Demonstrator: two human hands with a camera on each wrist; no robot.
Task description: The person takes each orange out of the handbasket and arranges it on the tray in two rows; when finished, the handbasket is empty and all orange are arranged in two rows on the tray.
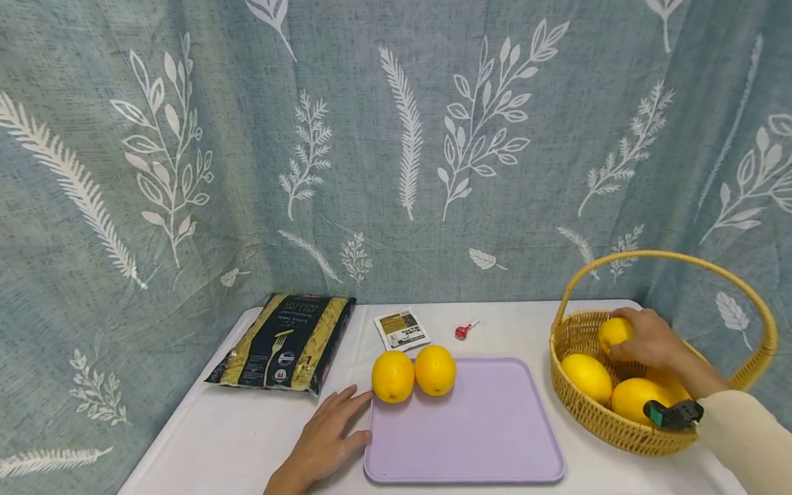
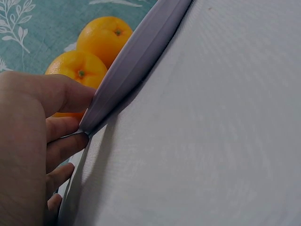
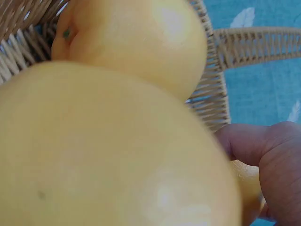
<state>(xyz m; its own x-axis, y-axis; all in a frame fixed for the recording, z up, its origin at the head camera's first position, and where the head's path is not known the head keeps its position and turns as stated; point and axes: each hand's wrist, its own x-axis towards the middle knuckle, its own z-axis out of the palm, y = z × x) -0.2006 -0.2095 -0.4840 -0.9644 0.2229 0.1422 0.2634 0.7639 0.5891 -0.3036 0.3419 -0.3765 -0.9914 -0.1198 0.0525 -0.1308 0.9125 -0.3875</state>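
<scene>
room: tray (image 1: 470, 440) front | obstacles: oranges (image 1: 436, 371) (far-left corner), arched basket handle (image 1: 665, 254)

Your right arm wears a plain cream sleeve (image 1: 745, 436), pale and loose-looking, which ends near the wrist. Beside its end sits a small black device (image 1: 679, 415), chunky and angular, with a green patch (image 1: 654, 414) at one tip; it is probably your wrist camera, though too small to be sure. Your left hand (image 1: 331, 436) and right hand (image 1: 650, 337) are bare.

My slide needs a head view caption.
Left hand touches a tray bearing two oranges; right hand grips another orange at the basket.
</scene>
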